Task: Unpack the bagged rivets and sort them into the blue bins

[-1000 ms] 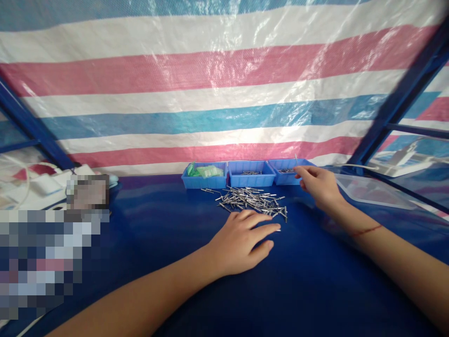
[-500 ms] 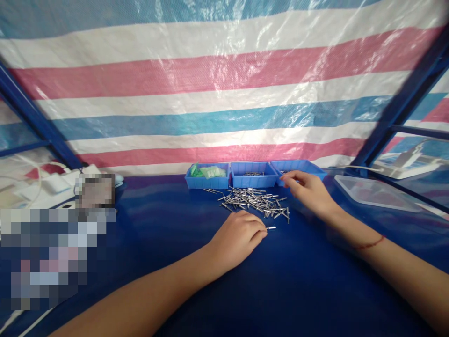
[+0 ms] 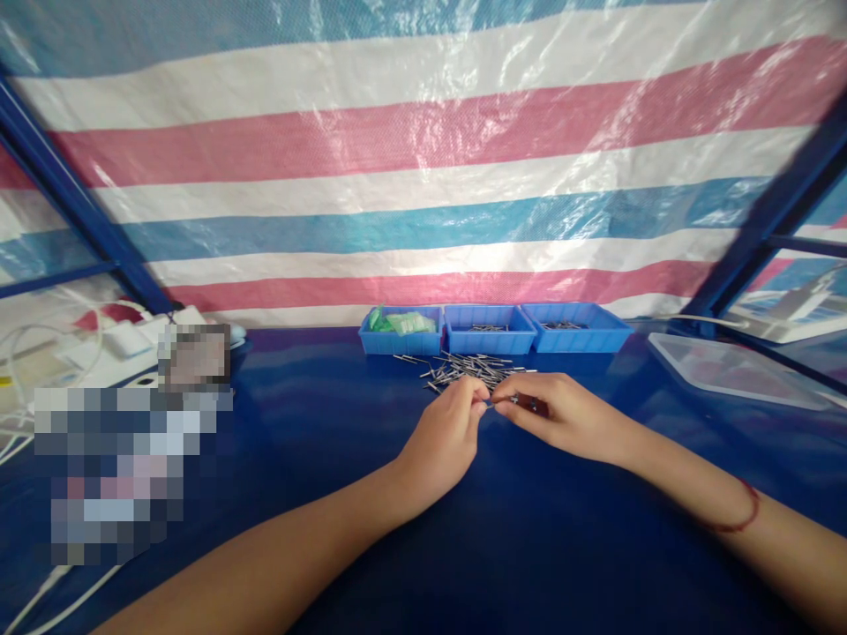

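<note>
My left hand (image 3: 450,432) is closed in a pinch around a thin metal pop rivet (image 3: 490,406), mostly hidden by the fingers. From the other side, my right hand (image 3: 562,414) pinches at the same rivet with thumb and forefinger, its fingertips almost touching the left ones. Just beyond both hands lies a loose pile of silvery pop rivets (image 3: 473,366) on the blue tabletop (image 3: 318,423); the hands cover its near part.
Behind the pile stand three blue bins: the left bin (image 3: 368,342) holds green and clear plastic bags, the middle bin (image 3: 490,344) and right bin (image 3: 586,342) hold rivets. A clear plastic lid (image 3: 734,370) lies at right. White cables and boxes (image 3: 125,339) are at left.
My right hand has come from the right bin down to my left hand. My left hand has lifted the rivet off the tabletop, and the fingertips now meet around it.
</note>
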`<state>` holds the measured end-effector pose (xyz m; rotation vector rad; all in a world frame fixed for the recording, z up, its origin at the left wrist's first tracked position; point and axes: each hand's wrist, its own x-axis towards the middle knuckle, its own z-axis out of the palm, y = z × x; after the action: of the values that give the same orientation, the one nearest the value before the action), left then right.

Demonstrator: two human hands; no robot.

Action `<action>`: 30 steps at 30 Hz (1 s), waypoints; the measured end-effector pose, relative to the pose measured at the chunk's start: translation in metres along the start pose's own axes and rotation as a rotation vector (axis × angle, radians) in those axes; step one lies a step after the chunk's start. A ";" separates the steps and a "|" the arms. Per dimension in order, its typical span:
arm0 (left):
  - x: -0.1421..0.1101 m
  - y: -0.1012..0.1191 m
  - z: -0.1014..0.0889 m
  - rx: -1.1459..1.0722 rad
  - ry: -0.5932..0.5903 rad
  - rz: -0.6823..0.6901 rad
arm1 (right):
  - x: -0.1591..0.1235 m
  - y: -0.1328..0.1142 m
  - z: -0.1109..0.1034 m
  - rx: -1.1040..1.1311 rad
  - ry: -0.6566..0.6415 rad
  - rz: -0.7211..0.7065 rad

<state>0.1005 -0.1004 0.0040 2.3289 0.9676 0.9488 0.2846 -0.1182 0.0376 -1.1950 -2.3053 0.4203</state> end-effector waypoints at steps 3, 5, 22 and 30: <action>0.000 0.000 -0.001 -0.134 0.073 -0.029 | 0.000 0.004 0.002 -0.010 0.003 0.009; 0.000 0.000 -0.001 -0.249 0.108 -0.058 | -0.001 0.006 0.004 0.005 0.007 0.023; 0.002 -0.001 -0.006 -0.403 0.214 -0.104 | 0.000 -0.004 0.017 0.462 0.036 0.188; 0.004 -0.001 -0.005 -0.524 0.258 -0.117 | -0.001 -0.007 0.024 0.490 0.131 0.189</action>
<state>0.0986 -0.0967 0.0082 1.7284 0.8145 1.2945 0.2672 -0.1237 0.0205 -1.1473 -1.8351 0.8878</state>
